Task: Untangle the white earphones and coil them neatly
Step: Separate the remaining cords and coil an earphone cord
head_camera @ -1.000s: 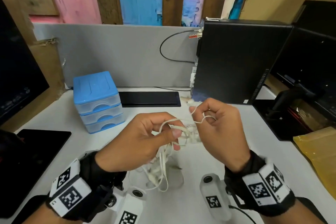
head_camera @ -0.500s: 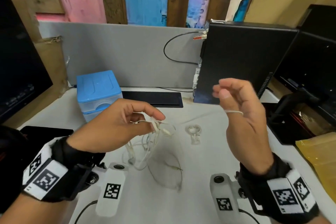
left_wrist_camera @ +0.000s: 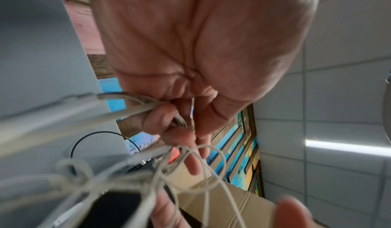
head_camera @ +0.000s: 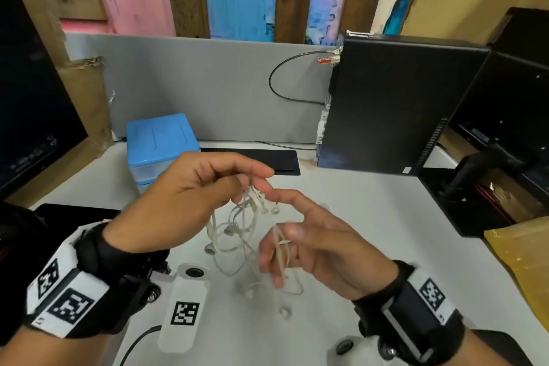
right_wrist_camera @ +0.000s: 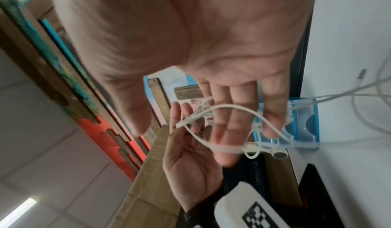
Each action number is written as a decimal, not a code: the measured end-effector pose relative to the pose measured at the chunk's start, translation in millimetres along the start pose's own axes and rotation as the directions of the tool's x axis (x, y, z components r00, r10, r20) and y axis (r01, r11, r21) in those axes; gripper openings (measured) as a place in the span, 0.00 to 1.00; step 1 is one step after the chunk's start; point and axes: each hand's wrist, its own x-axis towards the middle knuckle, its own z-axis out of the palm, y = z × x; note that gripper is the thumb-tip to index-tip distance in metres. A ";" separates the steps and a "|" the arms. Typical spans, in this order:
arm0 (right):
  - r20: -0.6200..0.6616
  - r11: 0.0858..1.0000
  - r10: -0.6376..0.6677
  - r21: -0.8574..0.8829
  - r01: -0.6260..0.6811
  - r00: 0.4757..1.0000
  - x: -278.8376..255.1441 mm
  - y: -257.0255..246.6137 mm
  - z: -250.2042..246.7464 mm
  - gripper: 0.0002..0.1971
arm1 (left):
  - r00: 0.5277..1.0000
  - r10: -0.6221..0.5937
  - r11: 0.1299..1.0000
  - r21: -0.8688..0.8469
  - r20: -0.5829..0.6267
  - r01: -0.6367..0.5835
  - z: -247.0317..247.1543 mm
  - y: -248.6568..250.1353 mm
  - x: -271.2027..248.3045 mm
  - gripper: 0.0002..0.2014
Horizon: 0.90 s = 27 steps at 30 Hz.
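The white earphones (head_camera: 242,235) hang as a tangled bunch of loops above the desk, with earbuds and a plug dangling. My left hand (head_camera: 252,187) pinches the top of the bunch between thumb and fingertips; the left wrist view shows the fingers (left_wrist_camera: 162,119) curled round the cords. Just right of and below it, my right hand (head_camera: 274,230) has its fingers spread and nearly straight. A strand lies across those fingers (right_wrist_camera: 224,114) without being gripped. In the right wrist view the earphones (right_wrist_camera: 211,111) loop in front of them.
The white desk (head_camera: 371,217) carries a blue drawer box (head_camera: 162,142) at the back left, a flat black device (head_camera: 267,157) behind the hands and a black computer tower (head_camera: 401,104) at the back right. A brown envelope (head_camera: 523,255) lies on the right, a dark monitor (head_camera: 29,113) stands left.
My right hand, raised up and to the right with a strand half a second ago, has dropped back beside the tangle with its fingers spread. The left hand still holds the bunch.
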 end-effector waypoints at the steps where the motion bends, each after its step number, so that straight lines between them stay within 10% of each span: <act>1: -0.101 0.999 -0.019 -0.034 0.015 0.995 1.9 -1.1 1.9 0.29 | 1.000 0.016 1.000 0.023 -0.002 -0.016 1.8 0.4 -0.4 0.09; 5: -0.365 0.938 -0.238 -0.327 0.115 0.900 3.1 -7.4 2.1 0.04 | 0.999 0.002 0.992 0.123 -0.048 0.004 6.0 -3.5 -0.3 0.17; 19: -0.479 0.831 -0.480 -0.517 0.206 0.735 -9.8 -18.5 -0.5 0.05 | 0.982 -0.176 0.961 0.205 -0.062 0.185 -0.9 -23.8 7.7 0.15; 27: -0.390 0.791 -0.450 -0.591 0.156 0.804 -3.0 -2.9 7.8 0.09 | 0.988 -0.152 0.981 0.120 -0.005 0.151 16.6 -25.4 8.5 0.18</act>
